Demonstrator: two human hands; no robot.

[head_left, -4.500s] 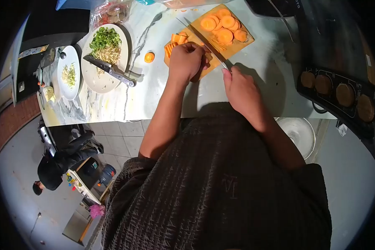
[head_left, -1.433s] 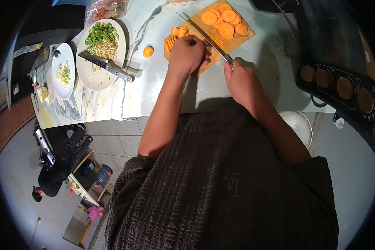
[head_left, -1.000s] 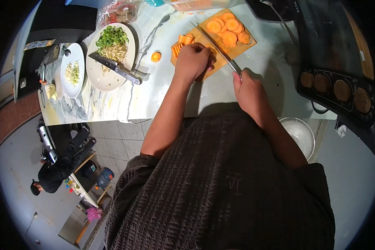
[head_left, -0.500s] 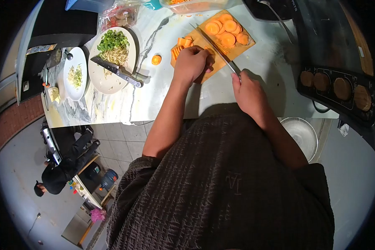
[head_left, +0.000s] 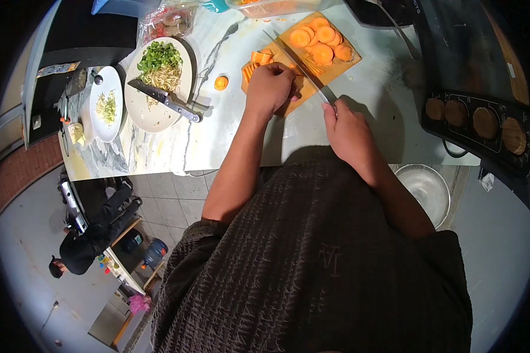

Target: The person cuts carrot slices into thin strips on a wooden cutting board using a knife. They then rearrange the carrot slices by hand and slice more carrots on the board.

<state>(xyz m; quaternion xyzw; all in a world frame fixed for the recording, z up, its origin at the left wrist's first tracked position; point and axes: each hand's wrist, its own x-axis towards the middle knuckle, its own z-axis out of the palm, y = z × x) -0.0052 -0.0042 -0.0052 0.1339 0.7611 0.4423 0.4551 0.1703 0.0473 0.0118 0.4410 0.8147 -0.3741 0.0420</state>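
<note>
A wooden cutting board (head_left: 337, 62) lies at an angle on the counter. My right hand (head_left: 348, 130) is wrapped round the handle of a knife (head_left: 301, 66), whose long blade slants across the board toward its far edge. Curled fingers of my left hand (head_left: 271, 89) press on carrot at the board's near left part, just left of the blade; the piece under them is mostly hidden. Cut carrot sticks (head_left: 315, 67) lie to the right of the blade. Round carrot slices (head_left: 321, 41) overlap at the board's right end. More carrot pieces (head_left: 261, 57) sit beyond my left knuckles.
A carrot end (head_left: 221, 83) lies on the marble counter (head_left: 218, 129). A cream plate (head_left: 153, 122) holds chopped greens, sprouts and a second knife (head_left: 165, 101). An oval white plate (head_left: 107, 132) stands further left. A black stove (head_left: 477, 129) is at right. A person (head_left: 79, 250) is behind, lower left.
My right hand and the knife have shifted slightly left, toward my left fingers. The left hand has hardly moved.
</note>
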